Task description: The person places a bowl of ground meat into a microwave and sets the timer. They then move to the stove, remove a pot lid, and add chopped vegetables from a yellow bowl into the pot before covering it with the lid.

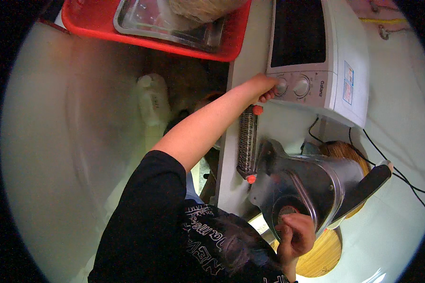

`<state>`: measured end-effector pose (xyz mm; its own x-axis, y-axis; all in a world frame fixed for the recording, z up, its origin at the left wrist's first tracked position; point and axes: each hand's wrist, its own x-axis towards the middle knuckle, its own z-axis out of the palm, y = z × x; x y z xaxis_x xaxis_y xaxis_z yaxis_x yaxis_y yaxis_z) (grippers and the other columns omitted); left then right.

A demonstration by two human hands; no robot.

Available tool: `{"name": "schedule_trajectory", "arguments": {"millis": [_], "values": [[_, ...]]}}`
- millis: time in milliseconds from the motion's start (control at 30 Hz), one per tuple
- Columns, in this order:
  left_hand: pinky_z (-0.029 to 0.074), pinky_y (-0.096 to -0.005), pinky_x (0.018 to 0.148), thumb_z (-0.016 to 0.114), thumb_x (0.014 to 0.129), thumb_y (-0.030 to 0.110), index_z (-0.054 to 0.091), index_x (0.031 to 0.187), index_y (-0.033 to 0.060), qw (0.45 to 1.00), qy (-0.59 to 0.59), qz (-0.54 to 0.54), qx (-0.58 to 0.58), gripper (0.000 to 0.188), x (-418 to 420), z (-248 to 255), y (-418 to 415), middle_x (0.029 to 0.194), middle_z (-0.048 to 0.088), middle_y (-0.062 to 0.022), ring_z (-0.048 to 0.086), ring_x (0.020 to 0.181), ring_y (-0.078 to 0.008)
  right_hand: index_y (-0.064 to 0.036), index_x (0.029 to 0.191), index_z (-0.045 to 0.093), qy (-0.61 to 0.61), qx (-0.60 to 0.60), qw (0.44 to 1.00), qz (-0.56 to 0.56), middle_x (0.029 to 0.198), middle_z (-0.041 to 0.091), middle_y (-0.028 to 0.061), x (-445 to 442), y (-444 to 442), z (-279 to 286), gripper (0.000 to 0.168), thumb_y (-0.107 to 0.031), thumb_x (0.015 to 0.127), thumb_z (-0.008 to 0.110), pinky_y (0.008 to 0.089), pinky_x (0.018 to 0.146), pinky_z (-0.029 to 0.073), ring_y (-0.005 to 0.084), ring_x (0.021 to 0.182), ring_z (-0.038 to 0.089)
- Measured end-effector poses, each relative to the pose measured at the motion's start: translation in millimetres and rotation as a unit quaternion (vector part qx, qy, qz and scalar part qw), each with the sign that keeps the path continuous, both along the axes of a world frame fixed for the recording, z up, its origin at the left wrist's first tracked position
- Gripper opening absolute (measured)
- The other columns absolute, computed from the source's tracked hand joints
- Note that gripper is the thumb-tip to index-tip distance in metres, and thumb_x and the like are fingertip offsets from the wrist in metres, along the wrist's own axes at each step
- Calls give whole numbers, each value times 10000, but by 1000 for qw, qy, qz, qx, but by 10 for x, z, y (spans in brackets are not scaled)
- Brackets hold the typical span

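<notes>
My left hand (267, 88) reaches across to a white Galanz microwave oven (350, 67). Its fingers are closed on the lower control knob (280, 86), beside a second round knob (301, 86). My right hand (297, 233) is held by my body with the fingers curled in, and nothing shows in it. It overlaps a dark appliance or container (297, 187) with a clear cover; whether it touches that is not plain. Below my left wrist lies a ridged metal roller unit (247, 141) with red end knobs.
A red plastic basin (152, 46) holds a metal tray (141, 34) and a bagged item (205, 9). Round wooden boards (322, 254) and a long black flat piece (363, 189) are near the dark appliance. Black cords (382, 152) trail by the wall. A white container (152, 99) stands below the counter (230, 169).
</notes>
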<state>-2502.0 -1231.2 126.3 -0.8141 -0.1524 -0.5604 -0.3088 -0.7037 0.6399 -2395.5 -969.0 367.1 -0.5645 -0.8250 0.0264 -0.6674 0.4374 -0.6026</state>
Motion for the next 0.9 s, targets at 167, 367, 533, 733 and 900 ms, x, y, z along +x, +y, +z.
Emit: {"name": "schedule_trajectory", "arguments": {"millis": [167,367,533,733,900], "values": [[261,-232,339,512,816,389,508,697,62,999,-29,22,16,348,-66,66,77,567,482,-30,378,413,-95,16,846,561,-16,-6,1000,26,814,554,146,34,53,-50,100,57,760,528,244,518,474,188,698,540],[260,-239,335,524,804,407,495,684,63,998,-20,49,23,365,-30,128,125,552,478,-33,387,413,-103,-33,847,608,-47,18,998,-42,802,622,110,78,78,-36,209,59,660,629,291,644,484,226,724,598],[296,-275,339,510,803,395,506,662,61,998,-39,43,-40,362,35,162,136,545,496,-44,416,431,-118,-31,850,609,-54,40,997,-44,805,623,111,61,94,-52,209,56,662,633,297,665,480,233,745,599],[398,-366,415,480,800,337,551,717,33,960,-29,171,-221,323,151,281,257,579,531,-73,492,504,-198,-32,848,610,-71,58,995,-40,815,626,106,51,64,-107,199,57,671,629,294,669,478,230,752,601],[438,-391,600,491,781,198,547,767,-13,899,31,280,-335,219,113,224,315,694,564,-192,556,662,-343,-31,843,608,-86,63,994,-33,815,626,104,56,3,-160,188,58,678,630,292,665,480,227,747,603]]}}
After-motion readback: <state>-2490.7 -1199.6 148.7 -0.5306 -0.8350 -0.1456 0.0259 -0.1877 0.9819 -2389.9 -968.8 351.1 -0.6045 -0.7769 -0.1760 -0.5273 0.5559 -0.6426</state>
